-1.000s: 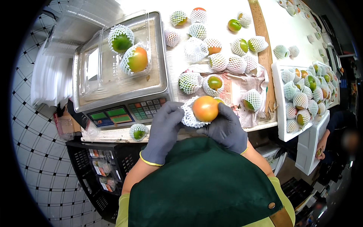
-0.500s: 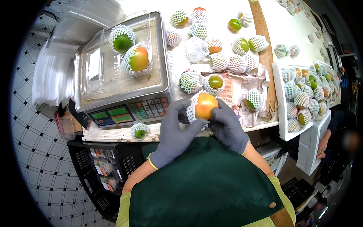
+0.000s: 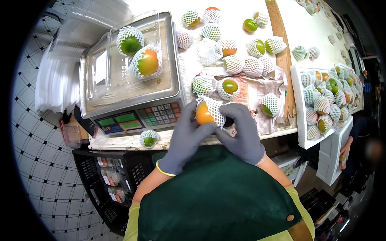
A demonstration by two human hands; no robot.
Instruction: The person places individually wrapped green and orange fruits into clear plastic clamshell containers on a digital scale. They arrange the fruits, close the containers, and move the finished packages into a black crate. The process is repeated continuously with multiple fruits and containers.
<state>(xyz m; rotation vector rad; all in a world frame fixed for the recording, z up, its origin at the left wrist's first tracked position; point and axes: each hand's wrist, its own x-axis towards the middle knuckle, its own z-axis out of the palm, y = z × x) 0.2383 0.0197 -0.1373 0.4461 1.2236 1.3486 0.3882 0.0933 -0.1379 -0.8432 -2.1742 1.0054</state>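
Between my gloved hands is an orange tomato (image 3: pixel 204 114), its right side covered by a white foam net sleeve (image 3: pixel 216 110). My left hand (image 3: pixel 183 135) is closed on the tomato's left and lower side. The fingers of my right hand (image 3: pixel 242 134) curl against the sleeve on the other side. Just beyond, two more netted tomatoes lie on newspaper, one showing a green top (image 3: pixel 230 86). To the left, a clear plastic clamshell box (image 3: pixel 102 78) sits open on a weighing scale (image 3: pixel 171 60), with two netted tomatoes (image 3: pixel 148 63) in it.
Several netted tomatoes (image 3: pixel 252 66) spread over the white table. A bare green tomato (image 3: pixel 250 25) lies farther back. At right stands a white foam box (image 3: pixel 296 96) full of them. Clear lids (image 3: pixel 60 80) are stacked at left; a black crate (image 3: pixel 90 176) is below. Another person's hand (image 3: pixel 345 148) shows at far right.
The tomato has been turned between my hands and shifted slightly left. Its bare orange side now faces left, and the net shows on the right. My right hand has moved a little left.
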